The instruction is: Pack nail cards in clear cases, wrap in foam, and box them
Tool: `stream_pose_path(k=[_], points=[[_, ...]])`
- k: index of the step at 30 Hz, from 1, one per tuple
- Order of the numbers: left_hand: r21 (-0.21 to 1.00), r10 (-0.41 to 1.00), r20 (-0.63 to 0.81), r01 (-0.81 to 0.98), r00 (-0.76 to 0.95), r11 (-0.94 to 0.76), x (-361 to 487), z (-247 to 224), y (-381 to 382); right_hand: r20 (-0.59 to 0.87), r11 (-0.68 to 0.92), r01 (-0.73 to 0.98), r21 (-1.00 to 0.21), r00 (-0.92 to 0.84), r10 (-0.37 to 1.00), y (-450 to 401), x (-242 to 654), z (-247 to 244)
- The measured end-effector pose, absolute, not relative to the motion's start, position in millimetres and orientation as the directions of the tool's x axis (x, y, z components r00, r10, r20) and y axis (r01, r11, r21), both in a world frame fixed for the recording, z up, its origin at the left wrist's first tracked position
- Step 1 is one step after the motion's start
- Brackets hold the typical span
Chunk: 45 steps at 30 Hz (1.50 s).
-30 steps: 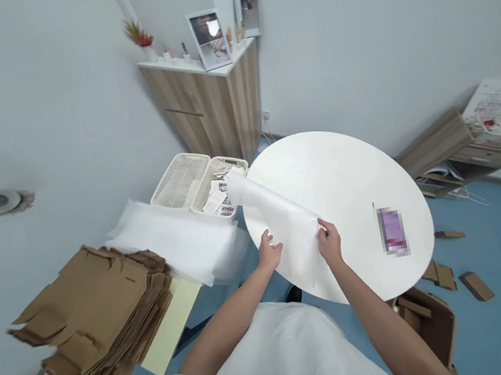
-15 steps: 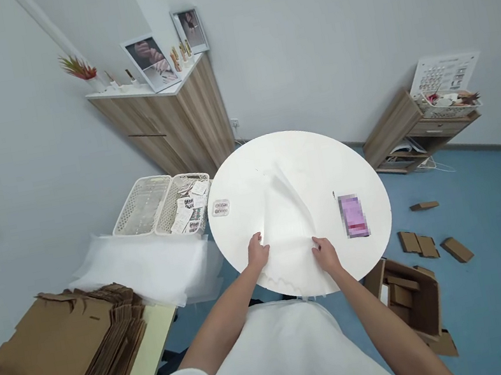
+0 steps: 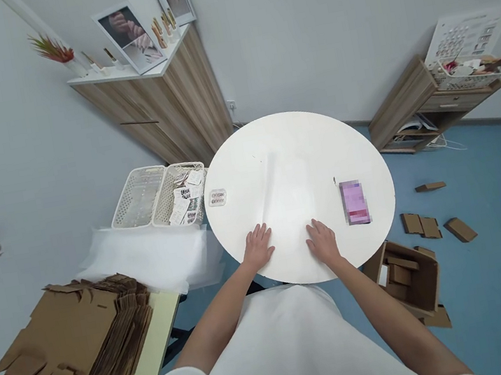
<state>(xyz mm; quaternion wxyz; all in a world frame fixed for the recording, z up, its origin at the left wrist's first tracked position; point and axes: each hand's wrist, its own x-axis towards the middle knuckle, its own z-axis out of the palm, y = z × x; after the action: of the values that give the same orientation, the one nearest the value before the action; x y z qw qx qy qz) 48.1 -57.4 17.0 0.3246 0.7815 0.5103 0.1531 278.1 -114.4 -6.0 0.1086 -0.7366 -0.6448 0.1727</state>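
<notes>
A thin white translucent sheet (image 3: 286, 191) lies spread on the round white table (image 3: 339, 139), running from the near edge towards the middle, its left side slightly raised. Flat on its left edge rests my left hand (image 3: 257, 248), fingers spread. My right hand (image 3: 323, 242) presses down at the sheet's right edge, fingers apart and holding nothing. Left of the sheet is a small clear case (image 3: 218, 198) with dark-pink pieces inside. On the right side of the table lies a purple item (image 3: 354, 202), blurred by pixelation.
Left of the table stand two white baskets (image 3: 138, 197), one holding printed cards (image 3: 183, 199). Nearby are more white sheets (image 3: 146, 254) and stacked flat cardboard (image 3: 74, 341). At the right, an open carton (image 3: 423, 286) holds small brown boxes; others (image 3: 460, 230) lie on the floor.
My hands have let go of the sheet's edges and now lie flat on it. The sheet, raised before, has come down onto the table. The view has shifted slightly.
</notes>
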Motion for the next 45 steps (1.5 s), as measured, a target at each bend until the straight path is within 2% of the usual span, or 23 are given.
stream_pose_path(k=[4, 8, 13, 16, 19, 21, 23, 25, 29, 32, 35, 41, 45], points=[[0.571, 0.87, -0.233, 0.786, 0.433, -0.238, 49.1, 16.5, -58.4, -0.16, -0.129, 0.928, -0.349, 0.077, 0.984, -108.1, 280.0, -6.5], [0.555, 0.863, -0.274, 0.803, 0.424, -0.218, 50.8, 15.7, -54.5, -0.163, -0.151, 0.931, -0.333, 0.101, 0.981, -99.2, 281.8, -5.7], [0.682, 0.9, -0.202, 0.715, 0.385, -0.153, 51.3, 14.5, -52.9, -0.162, -0.182, 0.926, -0.331, 0.134, 0.978, -97.2, 280.2, -3.6], [0.721, 0.904, -0.19, 0.68, 0.383, -0.137, 46.9, 14.5, -52.5, -0.106, -0.227, 0.91, -0.348, 0.202, 0.974, -95.6, 273.1, 0.4], [0.721, 0.898, -0.162, 0.671, 0.409, -0.175, 34.9, 14.6, -44.7, -0.021, -0.251, 0.873, -0.418, 0.266, 0.964, -83.2, 255.1, 9.4], [0.73, 0.924, -0.133, 0.666, 0.358, -0.153, 21.8, 14.5, -31.4, 0.013, -0.218, 0.838, -0.5, 0.259, 0.966, -66.4, 235.3, 17.9], [0.739, 0.962, -0.135, 0.67, 0.239, -0.063, 5.3, 14.0, -10.9, 0.008, -0.17, 0.776, -0.607, 0.22, 0.976, -43.6, 210.2, 26.4], [0.754, 0.984, -0.144, 0.656, 0.102, 0.042, -12.7, 13.1, 14.6, -0.058, -0.155, 0.664, -0.731, 0.166, 0.984, -17.7, 181.7, 32.8], [0.797, 0.99, -0.136, 0.589, -0.037, 0.132, -45.1, 8.6, 63.7, -0.315, -0.329, 0.352, -0.876, 0.098, 0.944, 30.7, 125.9, 34.9], [0.796, 0.978, -0.198, 0.57, -0.071, 0.203, -61.0, 3.0, 84.5, -0.458, -0.457, 0.12, -0.881, 0.02, 0.889, 55.3, 95.2, 30.8], [0.803, 0.961, -0.267, 0.536, -0.071, 0.263, -70.9, -4.5, 90.9, -0.51, -0.51, -0.007, -0.86, -0.04, 0.859, 69.4, 77.1, 26.6], [0.856, 0.948, -0.314, 0.414, -0.06, 0.309, -83.3, -19.1, 91.3, -0.539, -0.552, -0.097, -0.828, -0.132, 0.832, 82.9, 60.9, 20.5], [0.889, 0.959, -0.285, 0.375, -0.003, 0.265, -79.9, -16.2, 87.8, -0.537, -0.547, -0.109, -0.83, -0.107, 0.837, 78.9, 64.5, 24.5]])
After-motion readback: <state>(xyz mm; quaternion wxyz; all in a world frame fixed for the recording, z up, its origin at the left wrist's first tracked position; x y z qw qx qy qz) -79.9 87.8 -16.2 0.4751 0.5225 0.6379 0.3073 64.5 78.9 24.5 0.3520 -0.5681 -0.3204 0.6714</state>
